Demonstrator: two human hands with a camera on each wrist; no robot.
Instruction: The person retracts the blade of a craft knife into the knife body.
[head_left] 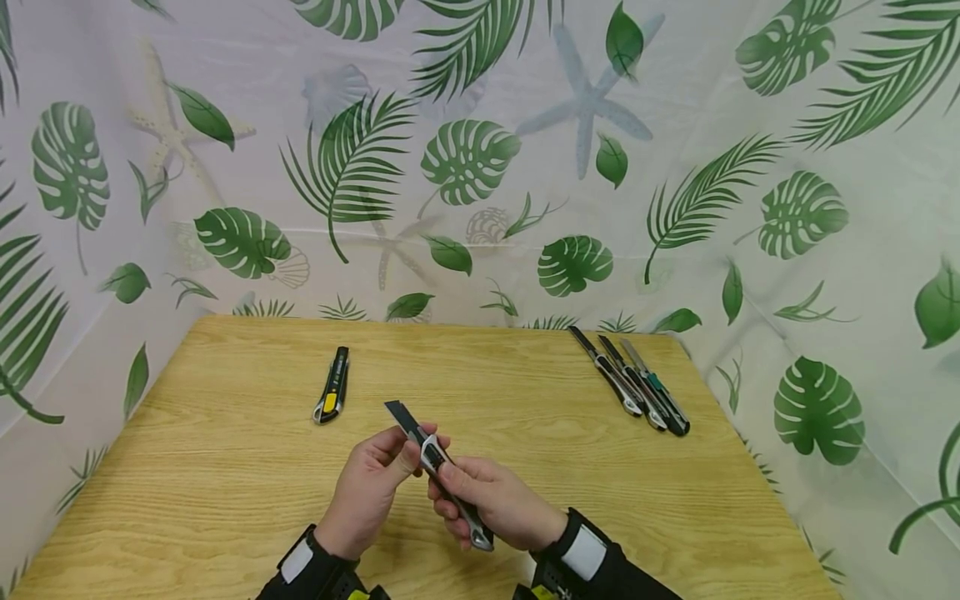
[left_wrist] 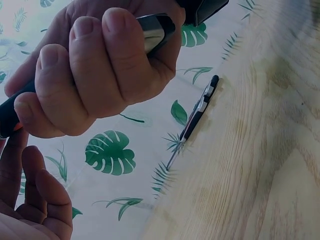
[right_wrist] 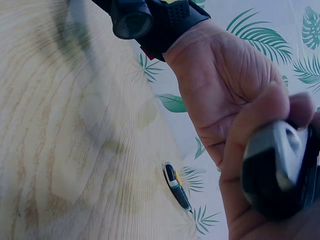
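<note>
Both hands meet over the front middle of the table on a snap-off utility knife (head_left: 432, 455), its dark blade (head_left: 402, 417) out and pointing up-left. My right hand (head_left: 513, 502) grips the handle, thumb lying on top near the slider. With thumb and fingertips my left hand (head_left: 369, 485) pinches the front end, just behind the blade. The metal-capped butt (right_wrist: 287, 155) looms close in the right wrist view. In the left wrist view, curled right-hand fingers (left_wrist: 92, 65) wrap the handle and hide most of it.
A black utility knife with a yellow slider (head_left: 331, 400) lies at the back left of the wooden table (head_left: 225, 483). Three more knives lie side by side at the back right, blades out, the outermost with a teal part (head_left: 656, 382). Leaf-patterned cloth (head_left: 480, 275) hangs around the table.
</note>
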